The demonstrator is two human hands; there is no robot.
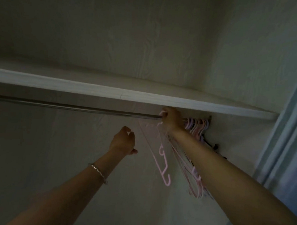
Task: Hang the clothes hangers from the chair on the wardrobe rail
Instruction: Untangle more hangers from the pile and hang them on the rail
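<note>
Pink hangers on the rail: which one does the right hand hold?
The leftmost hanger, gripped at its hook by the right hand; the other hangers hang bunched at the right end of the rail.

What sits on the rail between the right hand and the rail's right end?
Head view: a bunch of pink hangers hooked on the rail, just right of the right hand.

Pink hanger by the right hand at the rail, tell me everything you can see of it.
The pink hanger looks like thin plastic, with a curved hook on top and small notch hooks along its arm. It hangs tilted, with its lower end slanting down to the right, and it is partly blurred. Its hook is at the metal rail, where the right hand grips it. It sits left of the other hangers bunched at the rail's right end.
</note>
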